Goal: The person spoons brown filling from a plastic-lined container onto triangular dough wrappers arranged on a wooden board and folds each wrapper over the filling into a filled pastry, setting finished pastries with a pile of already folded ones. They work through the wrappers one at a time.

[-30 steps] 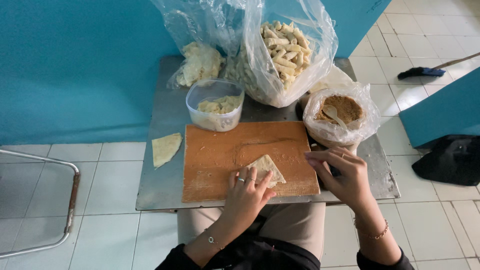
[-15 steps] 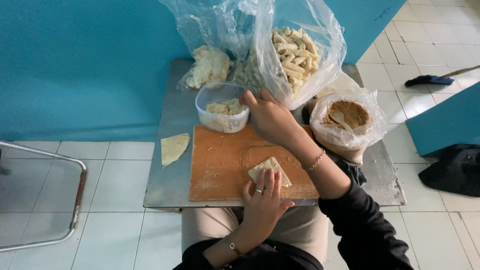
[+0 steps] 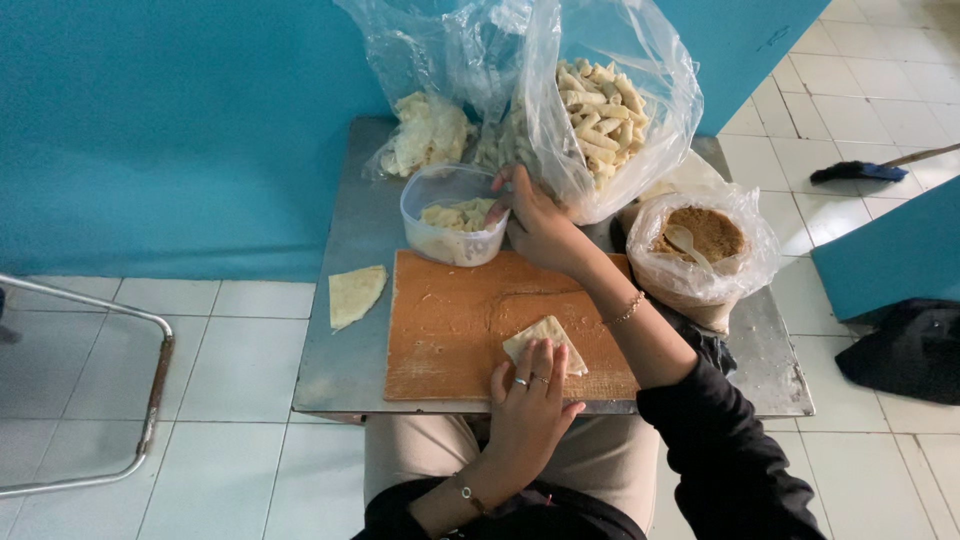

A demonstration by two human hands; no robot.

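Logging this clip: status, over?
Left hand flat on folded wrapper, on cutting board. Right hand at clear tub. Nothing blocking.

1. The right hand reaches to the clear tub at the desk's far edge; its fingertips are hidden behind the rim.
2. The left hand covers the folded wrapper's near corner.
3. The plastic bags' tops run past the upper edge.
4. The dark bundle is cut off at the right.

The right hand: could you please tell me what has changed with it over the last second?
The right hand left the board's right edge and reached up to the clear tub. The left hand stayed pressing the folded wrapper on the wooden board.
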